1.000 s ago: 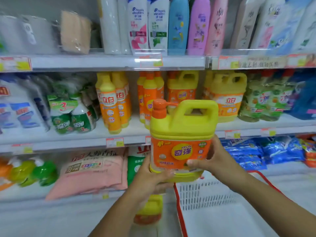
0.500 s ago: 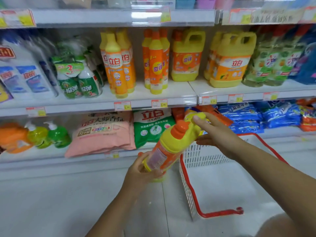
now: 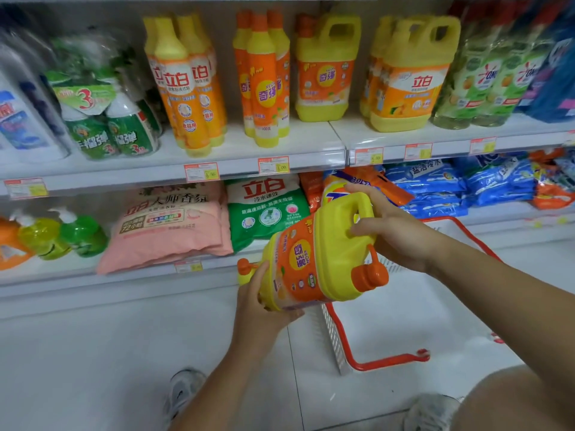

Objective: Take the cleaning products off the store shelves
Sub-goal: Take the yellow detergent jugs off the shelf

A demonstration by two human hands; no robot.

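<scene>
A: Where's the orange-labelled yellow plastic jug (image 3: 317, 259)?
B: Off the shelf (image 3: 124, 174), tipped sideways; left grip (image 3: 258, 306) clasps its base, right grip (image 3: 395, 234) its handle.
A: Next?
B: Likely lower it into the red-rimmed white basket (image 3: 385, 364).

I'm holding the yellow jug (image 3: 314, 259) tipped sideways, left hand (image 3: 258, 309) cupping its base, right hand (image 3: 395, 231) gripping its handle, near the basket (image 3: 333, 334).
</scene>
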